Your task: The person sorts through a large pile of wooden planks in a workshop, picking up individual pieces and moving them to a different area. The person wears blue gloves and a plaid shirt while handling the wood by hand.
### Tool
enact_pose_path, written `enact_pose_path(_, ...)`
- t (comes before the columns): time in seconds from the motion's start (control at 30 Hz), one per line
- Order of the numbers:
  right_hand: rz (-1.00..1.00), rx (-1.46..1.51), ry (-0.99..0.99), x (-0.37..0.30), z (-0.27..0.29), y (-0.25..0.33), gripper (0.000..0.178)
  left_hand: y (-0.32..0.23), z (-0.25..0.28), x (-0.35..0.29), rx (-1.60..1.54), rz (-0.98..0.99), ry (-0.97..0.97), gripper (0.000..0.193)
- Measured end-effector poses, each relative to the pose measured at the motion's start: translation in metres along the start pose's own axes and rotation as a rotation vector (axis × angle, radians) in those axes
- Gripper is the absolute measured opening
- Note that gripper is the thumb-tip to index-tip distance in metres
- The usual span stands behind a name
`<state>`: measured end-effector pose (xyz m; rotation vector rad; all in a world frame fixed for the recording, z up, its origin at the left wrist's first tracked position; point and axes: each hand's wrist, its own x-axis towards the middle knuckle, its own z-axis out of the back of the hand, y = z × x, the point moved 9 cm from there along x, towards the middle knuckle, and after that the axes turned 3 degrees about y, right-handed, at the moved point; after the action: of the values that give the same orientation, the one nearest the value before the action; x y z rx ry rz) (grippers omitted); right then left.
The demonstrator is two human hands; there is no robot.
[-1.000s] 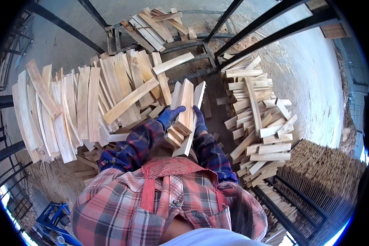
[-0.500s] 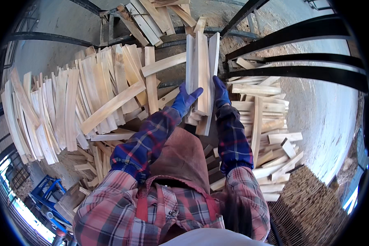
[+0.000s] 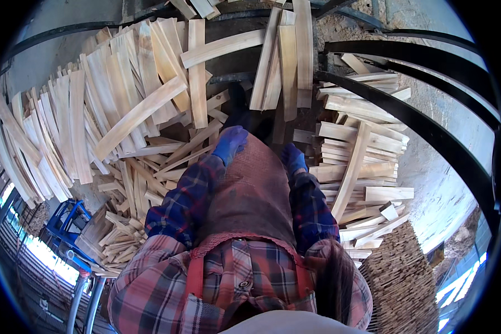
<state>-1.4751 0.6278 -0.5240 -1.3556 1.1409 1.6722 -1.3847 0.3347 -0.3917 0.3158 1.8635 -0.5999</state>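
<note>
At my left, pale boards (image 3: 79, 125) stood side by side in a long row, thin, narrow and cream to tan. My left hand (image 3: 231, 145), gloved in blue, was loosely half open with nothing in it, over my coarse reddish-brown apron (image 3: 250, 189). Just ahead, a small group of planks (image 3: 286, 64), straight, square-ended and faintly grained, lay at the far edge of the dark metal frame (image 3: 406, 52). My right hand (image 3: 294, 158) was slightly curled and empty, near a rough stack of flat wooden slats (image 3: 353, 161)
</note>
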Motion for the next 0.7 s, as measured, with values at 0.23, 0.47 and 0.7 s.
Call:
enact_pose_path(0.23, -0.119, 0.379, -0.042, 0.097, -0.066, 0.055, 0.058, -0.162, 0.039, 0.133, 1.0, -0.632, -0.458, 0.073)
enact_pose_path(0.47, -0.245, 0.792, -0.043, 0.218, -0.066, 0.014, 0.079, -0.297, 0.034, 0.235, 1.961, -0.965, -0.48, 0.09)
enact_pose_path(0.7, -0.27, 1.17, -0.102, 0.19, -0.122, 0.025, 0.082, -0.249, 0.037, 0.196, 1.547, -0.277, -0.261, 0.093)
